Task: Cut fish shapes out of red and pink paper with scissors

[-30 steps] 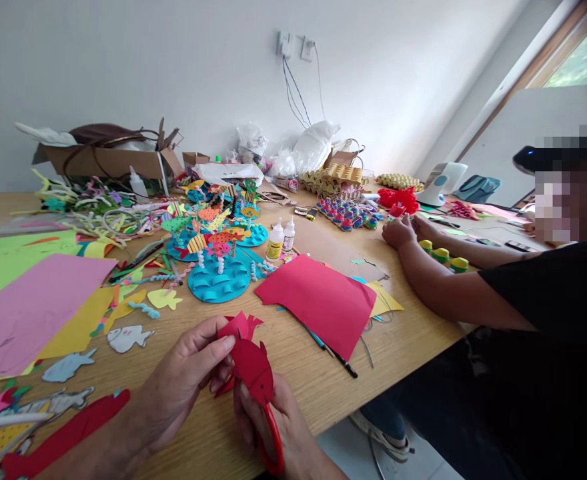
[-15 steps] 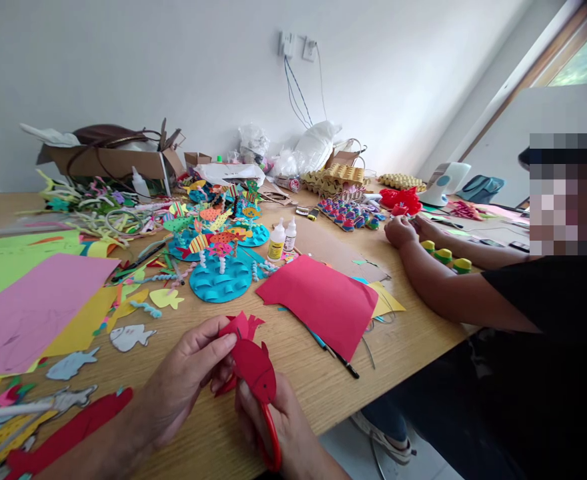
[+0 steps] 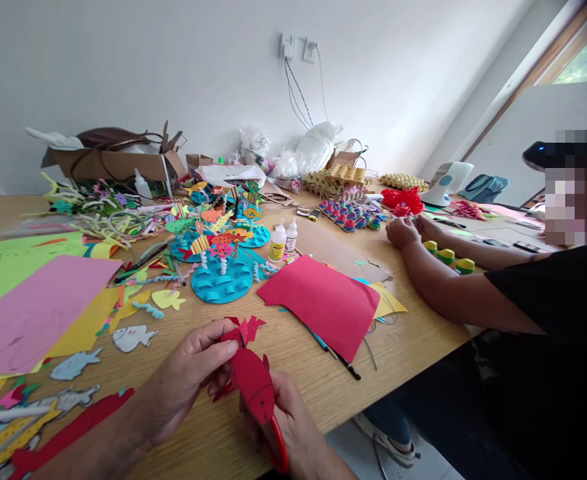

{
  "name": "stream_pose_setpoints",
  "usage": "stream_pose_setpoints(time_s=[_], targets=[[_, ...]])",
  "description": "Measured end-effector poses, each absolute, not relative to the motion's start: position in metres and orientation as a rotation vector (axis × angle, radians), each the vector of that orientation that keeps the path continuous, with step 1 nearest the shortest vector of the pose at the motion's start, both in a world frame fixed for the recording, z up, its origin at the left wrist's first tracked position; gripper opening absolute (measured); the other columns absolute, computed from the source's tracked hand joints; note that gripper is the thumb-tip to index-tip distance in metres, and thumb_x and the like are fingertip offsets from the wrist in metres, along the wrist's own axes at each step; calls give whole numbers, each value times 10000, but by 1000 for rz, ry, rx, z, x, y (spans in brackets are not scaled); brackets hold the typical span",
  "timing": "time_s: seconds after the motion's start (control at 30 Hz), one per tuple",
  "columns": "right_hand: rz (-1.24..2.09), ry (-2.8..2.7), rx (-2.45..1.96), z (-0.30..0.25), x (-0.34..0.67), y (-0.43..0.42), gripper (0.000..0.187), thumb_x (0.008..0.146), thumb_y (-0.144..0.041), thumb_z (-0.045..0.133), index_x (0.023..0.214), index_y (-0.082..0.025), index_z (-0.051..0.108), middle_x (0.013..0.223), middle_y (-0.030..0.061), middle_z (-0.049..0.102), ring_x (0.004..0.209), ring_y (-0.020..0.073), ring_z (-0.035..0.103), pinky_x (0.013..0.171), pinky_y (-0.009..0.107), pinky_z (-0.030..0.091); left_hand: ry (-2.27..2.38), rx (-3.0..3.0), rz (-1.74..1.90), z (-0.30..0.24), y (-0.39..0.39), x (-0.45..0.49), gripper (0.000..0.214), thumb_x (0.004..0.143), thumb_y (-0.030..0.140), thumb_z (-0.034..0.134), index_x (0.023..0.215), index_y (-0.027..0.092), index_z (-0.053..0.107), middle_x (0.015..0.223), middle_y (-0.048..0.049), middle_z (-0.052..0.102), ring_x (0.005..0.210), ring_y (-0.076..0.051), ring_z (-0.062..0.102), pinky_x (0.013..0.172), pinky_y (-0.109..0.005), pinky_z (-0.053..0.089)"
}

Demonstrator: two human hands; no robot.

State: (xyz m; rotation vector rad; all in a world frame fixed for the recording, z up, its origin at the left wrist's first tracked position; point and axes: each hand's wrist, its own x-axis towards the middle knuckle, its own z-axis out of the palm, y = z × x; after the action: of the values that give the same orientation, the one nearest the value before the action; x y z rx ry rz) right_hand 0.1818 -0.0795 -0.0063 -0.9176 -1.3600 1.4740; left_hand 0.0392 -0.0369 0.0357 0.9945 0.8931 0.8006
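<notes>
Between thumb and fingers, my left hand (image 3: 193,370) pinches a red paper fish (image 3: 253,383) near its tail. The fish has a drawn eye and a gill line, and scraps of red paper stick out around the tail. Beneath the fish's head, my right hand (image 3: 293,417) is closed on red-handled scissors (image 3: 278,445); the fish hides most of the blades. Right of the fish on the table lies a large sheet of red paper (image 3: 323,303). Cut-out fish lie to the left: a white one (image 3: 134,338), a light blue one (image 3: 75,364) and a yellow one (image 3: 168,299).
Beyond my hands stands a blue paper disc (image 3: 222,280) with fish decorations, beside two glue bottles (image 3: 277,243). Pink paper (image 3: 43,313) covers the left side. A pen (image 3: 343,365) lies near the front edge. At right, another person's arms (image 3: 433,280) rest on the table.
The fish has turned slightly in my hands, and the scissors sit a little lower behind its head. The view has shifted slightly. My left hand keeps its pinch.
</notes>
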Motion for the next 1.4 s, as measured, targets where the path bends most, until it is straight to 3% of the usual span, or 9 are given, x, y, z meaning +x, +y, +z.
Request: stream_pose_setpoints(time_s=[0.37, 0.67, 1.03, 1.27, 1.4], targets=[[1421, -1422, -995, -2, 182, -80, 466, 818, -571, 443, 761, -160, 654, 520, -31, 401, 449, 93, 332, 432, 204, 332, 938, 1058, 813, 33, -36, 40, 192, 740, 351, 611, 684, 171, 575, 472, 70, 452, 412, -59, 345, 394, -162, 282], [1390, -1395, -818, 6, 178, -77, 424, 830, -513, 468, 765, -151, 679, 695, 27, 575, 668, 158, 506, 672, 248, 425, 1000, 1052, 772, 35, -36, 39, 202, 714, 370, 609, 691, 173, 572, 466, 77, 435, 416, -59, 323, 407, -166, 258], [1438, -1443, -965, 3, 182, -80, 468, 832, -543, 450, 797, -137, 680, 680, 24, 576, 699, 170, 513, 676, 249, 427, 945, 1101, 706, 40, -34, 35, 217, 727, 361, 583, 636, 170, 536, 475, 66, 432, 420, -65, 323, 399, -172, 243], [1500, -1424, -1034, 2, 183, -82, 486, 817, -575, 456, 779, -136, 661, 631, 3, 510, 636, 141, 453, 607, 223, 400, 963, 1109, 603, 44, -30, 32, 208, 692, 357, 609, 627, 175, 532, 478, 60, 454, 419, -72, 328, 400, -181, 242], [1519, -1456, -1072, 2, 187, -83, 499, 806, -585, 467, 678, -123, 607, 599, -14, 434, 577, 110, 378, 531, 200, 346, 957, 1113, 556, 44, -28, 29, 219, 700, 368, 603, 620, 180, 524, 493, 58, 452, 436, -77, 338, 424, -183, 234]])
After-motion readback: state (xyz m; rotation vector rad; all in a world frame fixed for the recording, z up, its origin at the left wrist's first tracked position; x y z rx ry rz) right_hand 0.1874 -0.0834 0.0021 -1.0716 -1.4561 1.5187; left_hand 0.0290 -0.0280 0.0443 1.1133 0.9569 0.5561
